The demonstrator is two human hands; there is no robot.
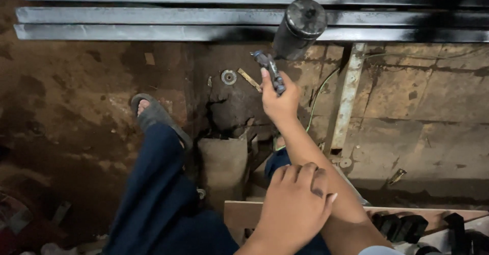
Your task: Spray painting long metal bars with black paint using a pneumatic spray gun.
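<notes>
Long grey steel bars (204, 16), part blackened, lie across the top. Just below them hangs a black cylindrical paint-spray cup (300, 28), its gun handle (271, 72) clamped in the right hand (280, 100), thumb along the grip. The left hand (295, 211), well below the bars, rests curled on the right forearm, holding nothing. For an even coat, I judge, the nozzle should stay square to the bars with the steadying hand firm. The nozzle is hidden behind the cup; small floor bits stay unclear.
</notes>
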